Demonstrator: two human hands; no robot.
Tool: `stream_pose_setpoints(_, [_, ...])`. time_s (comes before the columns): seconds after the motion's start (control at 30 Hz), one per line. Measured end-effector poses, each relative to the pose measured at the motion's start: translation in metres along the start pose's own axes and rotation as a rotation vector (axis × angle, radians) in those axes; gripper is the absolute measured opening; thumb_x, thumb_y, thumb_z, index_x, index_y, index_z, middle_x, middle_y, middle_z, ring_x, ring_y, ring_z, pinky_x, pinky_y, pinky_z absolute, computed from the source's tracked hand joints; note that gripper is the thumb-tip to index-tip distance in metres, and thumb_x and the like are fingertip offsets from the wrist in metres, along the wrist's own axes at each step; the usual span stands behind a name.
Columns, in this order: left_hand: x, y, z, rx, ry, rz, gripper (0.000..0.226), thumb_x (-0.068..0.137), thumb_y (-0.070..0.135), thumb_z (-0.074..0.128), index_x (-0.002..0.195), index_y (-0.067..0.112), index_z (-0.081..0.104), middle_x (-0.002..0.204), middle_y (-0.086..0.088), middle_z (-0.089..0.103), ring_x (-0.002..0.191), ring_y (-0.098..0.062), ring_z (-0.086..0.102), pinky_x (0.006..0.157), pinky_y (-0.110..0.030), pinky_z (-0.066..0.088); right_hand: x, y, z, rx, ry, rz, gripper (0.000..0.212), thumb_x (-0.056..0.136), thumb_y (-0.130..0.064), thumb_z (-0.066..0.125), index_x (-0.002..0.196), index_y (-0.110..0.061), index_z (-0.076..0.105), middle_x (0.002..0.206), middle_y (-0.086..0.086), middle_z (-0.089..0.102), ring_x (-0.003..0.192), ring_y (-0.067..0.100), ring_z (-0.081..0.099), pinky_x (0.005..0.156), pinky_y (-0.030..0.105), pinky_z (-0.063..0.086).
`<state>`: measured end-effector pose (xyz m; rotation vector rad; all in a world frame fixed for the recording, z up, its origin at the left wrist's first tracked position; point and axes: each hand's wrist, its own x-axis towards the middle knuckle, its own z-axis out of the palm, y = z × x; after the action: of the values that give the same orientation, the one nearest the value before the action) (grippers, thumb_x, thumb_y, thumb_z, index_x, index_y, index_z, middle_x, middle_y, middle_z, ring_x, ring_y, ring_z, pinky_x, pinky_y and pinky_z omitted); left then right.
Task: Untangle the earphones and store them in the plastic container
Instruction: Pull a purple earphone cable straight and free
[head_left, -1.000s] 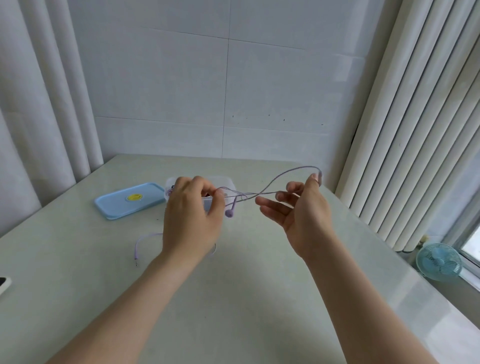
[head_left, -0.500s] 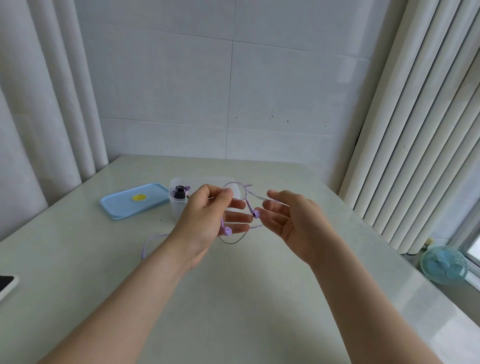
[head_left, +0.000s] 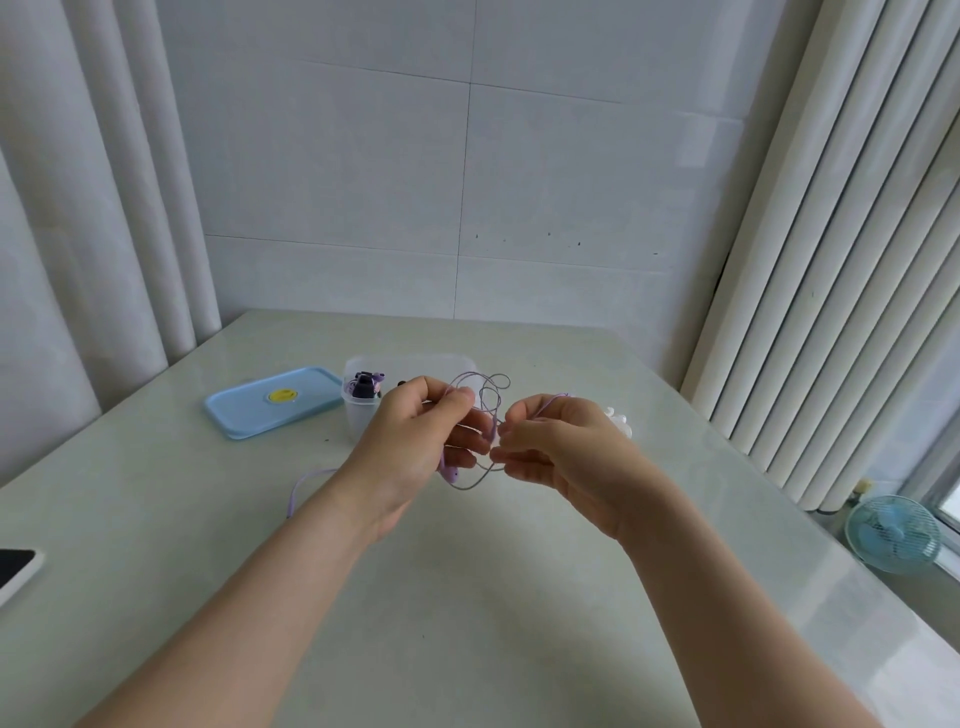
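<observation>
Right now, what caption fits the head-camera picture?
Left hand and right hand pinch purple earphones above the table; open container and blue lid behind.

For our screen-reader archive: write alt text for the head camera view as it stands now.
A person's left hand and right hand pinch a looped tangle of thin lilac wired earphones above a pale green table. Behind them stands an open clear plastic container, its light blue rectangular lid lying flat beside it on the left.
</observation>
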<state>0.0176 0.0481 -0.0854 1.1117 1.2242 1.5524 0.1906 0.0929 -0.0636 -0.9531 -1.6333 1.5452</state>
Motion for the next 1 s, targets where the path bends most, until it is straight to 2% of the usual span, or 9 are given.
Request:
stream_pose_setpoints(0.1, [-0.0015,0.0033,0.0002,-0.009,-0.019,-0.004,0.017,0.107,0.017,0.058,0.095,0.005,0.058,0.087,-0.013,0.076,0.064,-0.023,0.062,0.055,-0.033,0.043,0.0012,0.0012,0.0002,0.071,-0.001,0.017,0.020,0.093,0.015,0.058,0.087,-0.004,0.060,0.092,0.019,0.069,0.084,0.038,0.075,0.090,0.042,0.064])
stream_pose_setpoints(0.2, [-0.0016,0.0029,0.0009,-0.017,-0.031,-0.002,0.018,0.107,0.018,0.058,0.095,0.004,0.057,0.088,-0.014,0.076,0.062,-0.025,0.061,0.055,-0.034,0.042,0.0004,0.0016,-0.0006,0.113,-0.048,0.034,0.024,0.091,0.014,0.065,0.098,-0.006,0.055,0.093,0.019,0.071,0.086,0.039,0.075,0.092,0.044,0.063])
stream_pose_setpoints(0.37, [-0.0009,0.0023,0.0000,-0.034,-0.009,0.003,0.016,0.107,0.018,0.058,0.095,0.007,0.059,0.090,-0.012,0.077,0.064,-0.020,0.063,0.055,-0.033,0.043,-0.0044,-0.0025,-0.0024,0.089,-0.133,0.139,0.029,0.091,0.006,0.072,0.100,-0.012,0.052,0.095,0.023,0.075,0.100,0.045,0.076,0.078,0.039,0.062])
stream_pose_setpoints(0.5, [0.0008,0.0005,-0.0024,0.009,0.025,0.003,0.017,0.103,0.020,0.063,0.092,0.007,0.062,0.079,-0.010,0.071,0.060,-0.022,0.058,0.054,-0.034,0.042,-0.0067,-0.0037,-0.0015,0.154,-0.117,0.128,0.036,0.094,0.006,0.070,0.108,-0.015,0.044,0.094,0.024,0.074,0.095,0.049,0.076,0.069,0.037,0.063])
stream_pose_setpoints(0.63, [0.0008,0.0000,-0.0036,0.085,0.064,-0.021,0.021,0.098,0.022,0.070,0.095,0.002,0.066,0.066,-0.009,0.067,0.059,-0.022,0.056,0.057,-0.035,0.045,-0.0064,-0.0053,-0.0035,0.233,-0.071,0.083,0.036,0.095,0.007,0.066,0.111,-0.015,0.043,0.089,0.022,0.072,0.089,0.047,0.076,0.061,0.033,0.061])
stream_pose_setpoints(0.77, [-0.0016,0.0018,-0.0013,0.134,0.094,0.019,0.026,0.094,0.017,0.075,0.099,-0.005,0.062,0.068,-0.012,0.072,0.057,-0.021,0.057,0.060,-0.042,0.047,-0.0051,-0.0063,-0.0043,0.148,-0.088,0.094,0.031,0.094,0.003,0.066,0.113,-0.013,0.048,0.088,0.018,0.073,0.081,0.039,0.075,0.058,0.030,0.053])
stream_pose_setpoints(0.87, [-0.0045,0.0042,0.0007,0.162,0.117,0.052,0.020,0.092,0.011,0.075,0.096,-0.002,0.059,0.070,-0.013,0.073,0.056,-0.021,0.059,0.059,-0.044,0.050,-0.0036,-0.0067,-0.0046,0.104,-0.078,0.102,0.029,0.093,0.002,0.066,0.114,-0.014,0.053,0.087,0.016,0.073,0.074,0.032,0.071,0.059,0.030,0.047])
stream_pose_setpoints(1.0, [-0.0086,0.0054,0.0020,0.229,0.119,0.084,0.019,0.093,0.011,0.074,0.101,0.002,0.059,0.081,-0.008,0.079,0.070,-0.026,0.075,0.063,-0.051,0.058,-0.0018,-0.0066,-0.0052,0.102,-0.073,0.107,0.028,0.093,0.000,0.065,0.116,-0.013,0.056,0.086,0.015,0.070,0.067,0.028,0.065,0.059,0.031,0.043])
